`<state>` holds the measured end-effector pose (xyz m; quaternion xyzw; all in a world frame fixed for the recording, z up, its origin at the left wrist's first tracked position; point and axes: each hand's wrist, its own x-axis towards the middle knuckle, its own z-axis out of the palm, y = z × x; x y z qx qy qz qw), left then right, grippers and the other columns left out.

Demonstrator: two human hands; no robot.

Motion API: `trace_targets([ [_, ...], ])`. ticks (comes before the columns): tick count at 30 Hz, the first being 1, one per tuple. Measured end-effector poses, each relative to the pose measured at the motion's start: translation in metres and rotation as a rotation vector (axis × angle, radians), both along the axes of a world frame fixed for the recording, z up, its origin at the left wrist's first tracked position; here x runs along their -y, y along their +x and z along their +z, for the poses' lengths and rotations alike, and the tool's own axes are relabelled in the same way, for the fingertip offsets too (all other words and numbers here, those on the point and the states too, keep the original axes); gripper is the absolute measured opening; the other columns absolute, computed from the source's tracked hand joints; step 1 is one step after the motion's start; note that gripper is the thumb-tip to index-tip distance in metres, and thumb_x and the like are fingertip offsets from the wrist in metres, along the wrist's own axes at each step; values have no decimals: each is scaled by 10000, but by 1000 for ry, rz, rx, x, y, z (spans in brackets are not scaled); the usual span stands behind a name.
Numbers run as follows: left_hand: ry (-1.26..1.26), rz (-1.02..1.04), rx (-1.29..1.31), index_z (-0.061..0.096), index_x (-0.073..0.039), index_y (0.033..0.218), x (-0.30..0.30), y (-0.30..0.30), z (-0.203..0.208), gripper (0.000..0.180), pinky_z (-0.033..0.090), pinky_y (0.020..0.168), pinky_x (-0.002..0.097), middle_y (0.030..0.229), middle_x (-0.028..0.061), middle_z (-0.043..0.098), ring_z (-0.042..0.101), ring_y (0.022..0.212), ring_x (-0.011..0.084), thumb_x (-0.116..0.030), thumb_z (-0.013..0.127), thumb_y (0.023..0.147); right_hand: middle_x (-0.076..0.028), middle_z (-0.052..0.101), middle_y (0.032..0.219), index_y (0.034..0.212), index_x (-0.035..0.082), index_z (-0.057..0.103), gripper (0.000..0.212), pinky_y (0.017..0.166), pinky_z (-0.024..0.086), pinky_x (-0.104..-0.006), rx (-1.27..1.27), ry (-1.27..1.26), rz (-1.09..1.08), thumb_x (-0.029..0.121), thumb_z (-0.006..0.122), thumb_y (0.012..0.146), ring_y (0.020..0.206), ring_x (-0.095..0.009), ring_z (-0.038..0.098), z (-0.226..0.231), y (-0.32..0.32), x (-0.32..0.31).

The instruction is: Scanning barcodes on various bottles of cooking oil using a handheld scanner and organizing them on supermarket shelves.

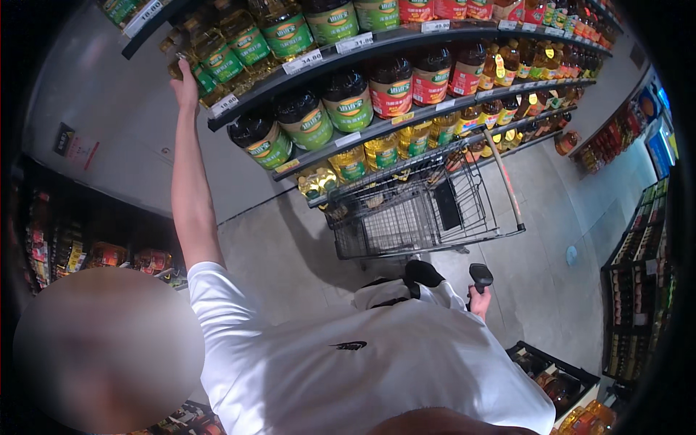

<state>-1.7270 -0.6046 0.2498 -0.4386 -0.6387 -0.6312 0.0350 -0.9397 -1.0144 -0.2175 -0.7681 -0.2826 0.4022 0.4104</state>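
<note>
My left arm stretches up to the left end of a shelf. There my left hand [185, 88] is closed on the side of a bottle of cooking oil [205, 83] with a green label; part of the grip is hidden. Similar oil bottles [248, 45] stand beside it in a row. Low on my right side, my right hand [479, 301] is wrapped round the handle of a black handheld scanner [480, 275], whose wide head points away from me.
Shelves below hold large dark-capped jugs [304, 122] with green or red labels, and golden oil bottles [380, 151]. A wire shopping cart [406, 217] stands on the grey floor against the shelving. Behind on the right is a black crate [554, 362] with bottles. A blurred patch covers the lower left.
</note>
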Motion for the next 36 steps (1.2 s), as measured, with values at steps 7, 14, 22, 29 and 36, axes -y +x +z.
trace_targets([
  [7,-100,134,12,295,144,1382,12,23,-19,1052,348,1087,398,1389,308,454,469,1293,354,-734,536,854,-57,639,720,933,-1,629,154,601,470,-328,3,-96,33,91,669,817,642,-136,584,29,6,-13],
  [14,-89,180,-176,605,114,1122,81,60,-56,497,457,841,400,975,201,665,596,968,248,-364,526,1014,-81,654,712,934,3,647,318,626,501,-356,167,-110,144,259,722,760,635,-180,609,37,11,-19],
  [22,-688,-199,-347,444,106,1277,215,257,-452,648,403,1022,485,1217,277,540,518,1152,411,-414,630,939,-83,639,722,1006,3,657,337,669,509,-345,89,-186,-72,240,725,776,692,-156,614,43,24,36],
  [29,-1207,-446,1074,366,18,1452,310,308,-681,826,356,1103,443,1473,170,424,421,1330,363,-461,683,858,-140,637,718,998,-2,666,342,702,498,-388,266,-255,114,243,727,766,709,-233,624,75,63,52],
  [36,-962,-443,1281,501,-8,1364,294,359,-668,728,495,935,438,1367,202,535,530,1248,297,-435,732,821,-208,677,834,998,16,659,371,764,510,-441,315,-290,189,270,710,732,808,-371,652,81,143,43],
])
